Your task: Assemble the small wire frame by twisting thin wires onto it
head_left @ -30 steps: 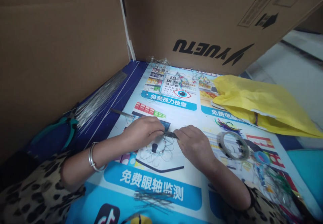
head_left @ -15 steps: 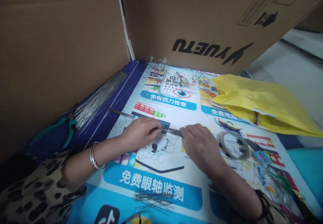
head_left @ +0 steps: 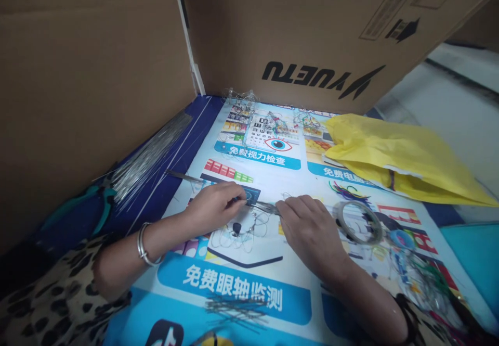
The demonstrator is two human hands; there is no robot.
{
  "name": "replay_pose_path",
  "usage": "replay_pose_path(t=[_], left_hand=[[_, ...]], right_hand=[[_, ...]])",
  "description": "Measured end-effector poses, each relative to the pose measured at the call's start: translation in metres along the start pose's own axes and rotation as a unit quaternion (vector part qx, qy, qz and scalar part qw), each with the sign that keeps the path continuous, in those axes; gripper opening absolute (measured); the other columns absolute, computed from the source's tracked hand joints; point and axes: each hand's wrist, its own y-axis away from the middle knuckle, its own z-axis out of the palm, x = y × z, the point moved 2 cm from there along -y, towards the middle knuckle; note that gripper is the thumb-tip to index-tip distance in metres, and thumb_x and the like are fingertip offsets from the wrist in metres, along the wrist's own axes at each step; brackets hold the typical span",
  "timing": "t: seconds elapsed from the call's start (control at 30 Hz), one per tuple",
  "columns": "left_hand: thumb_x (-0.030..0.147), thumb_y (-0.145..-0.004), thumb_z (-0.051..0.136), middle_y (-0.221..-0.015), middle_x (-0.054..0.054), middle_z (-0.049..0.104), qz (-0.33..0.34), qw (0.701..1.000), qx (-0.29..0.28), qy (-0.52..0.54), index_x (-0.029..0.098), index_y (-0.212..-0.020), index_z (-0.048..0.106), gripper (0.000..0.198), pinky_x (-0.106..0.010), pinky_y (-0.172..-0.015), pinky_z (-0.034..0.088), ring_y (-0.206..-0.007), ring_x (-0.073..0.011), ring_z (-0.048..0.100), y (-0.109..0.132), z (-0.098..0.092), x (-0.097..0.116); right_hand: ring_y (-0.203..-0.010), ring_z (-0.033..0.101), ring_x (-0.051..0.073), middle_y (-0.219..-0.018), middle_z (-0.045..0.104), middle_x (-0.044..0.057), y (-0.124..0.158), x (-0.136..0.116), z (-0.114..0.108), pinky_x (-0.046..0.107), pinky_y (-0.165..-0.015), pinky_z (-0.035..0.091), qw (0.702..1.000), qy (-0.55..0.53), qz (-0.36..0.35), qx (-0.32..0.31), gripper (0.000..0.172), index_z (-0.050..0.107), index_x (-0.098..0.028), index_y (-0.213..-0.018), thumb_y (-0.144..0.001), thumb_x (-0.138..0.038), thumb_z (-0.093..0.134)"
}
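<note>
My left hand [head_left: 216,205] is closed in a pinch on a thin wire above the printed sheet [head_left: 179,294]. From the right, my right hand [head_left: 307,226] grips metal tweezers [head_left: 267,208], their tips pointing left to the pinched fingers. Just under both hands is a flower-like ring of looped clear wire [head_left: 251,231]; I cannot tell whether the pinched wire belongs to it. Left of my left hand lies another slim metal tool [head_left: 183,176]. Short wire pieces [head_left: 236,307] form a small pile nearer me.
Cardboard walls [head_left: 273,23] stand behind and at left. Along the left lie a bundle of long wires [head_left: 152,153] and teal-handled pliers [head_left: 103,203]. At right are a yellow bag [head_left: 405,153], a tape roll [head_left: 358,223], coloured wires [head_left: 349,192] and tangled strands [head_left: 429,283]. Wire loops [head_left: 241,99] sit at the back.
The whole view has shifted slightly. The tweezers have turned a little in my right hand; both hands keep nearly the same place and grip.
</note>
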Motion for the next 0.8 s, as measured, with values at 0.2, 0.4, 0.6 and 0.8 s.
replay_pose_path(t=[0.2, 0.4, 0.6, 0.8], left_hand=[[0.017, -0.082, 0.048, -0.069, 0.001, 0.058, -0.017, 1.000, 0.014, -0.009, 0.017, -0.075, 0.057, 0.011, -0.021, -0.057, 0.037, -0.062, -0.0108, 0.052, 0.0003, 0.0002, 0.0002], [0.018, -0.081, 0.049, -0.067, 0.001, 0.059, -0.046, 0.999, 0.014, -0.005, 0.016, -0.072, 0.056, 0.011, -0.020, -0.055, 0.036, -0.060, -0.0099, 0.050, 0.0007, 0.0010, -0.0004], [0.016, -0.081, 0.049, -0.069, 0.001, 0.060, -0.070, 0.997, 0.013, 0.007, 0.016, -0.073, 0.056, 0.010, -0.020, -0.056, 0.037, -0.061, -0.0101, 0.052, 0.0013, 0.0021, -0.0013], [0.016, -0.080, 0.048, -0.065, 0.002, 0.055, -0.047, 0.999, 0.017, -0.022, 0.017, -0.074, 0.055, 0.009, -0.020, -0.054, 0.035, -0.058, -0.0099, 0.049, 0.0029, 0.0044, -0.0008]], right_hand=[[-0.074, 0.043, 0.020, -0.075, 0.057, 0.004, 0.0018, -0.0010, -0.0026, 0.034, -0.064, 0.028, 0.998, 0.034, 0.002, -0.049, 0.011, 0.061, -0.018, -0.081, -0.078, -0.009, 0.055], [-0.074, 0.042, 0.021, -0.077, 0.056, 0.004, 0.0026, -0.0041, -0.0073, 0.034, -0.065, 0.027, 0.998, 0.039, -0.008, -0.044, 0.008, 0.060, -0.018, -0.084, -0.080, -0.013, 0.055], [-0.075, 0.043, 0.021, -0.078, 0.056, 0.004, 0.0006, -0.0059, -0.0091, 0.034, -0.066, 0.028, 0.999, 0.036, -0.007, -0.035, 0.010, 0.060, -0.019, -0.086, -0.080, -0.013, 0.054], [-0.074, 0.044, 0.020, -0.076, 0.057, 0.005, -0.0022, -0.0032, -0.0038, 0.033, -0.064, 0.027, 0.998, 0.046, 0.011, -0.051, 0.012, 0.060, -0.018, -0.081, -0.078, -0.008, 0.053]])
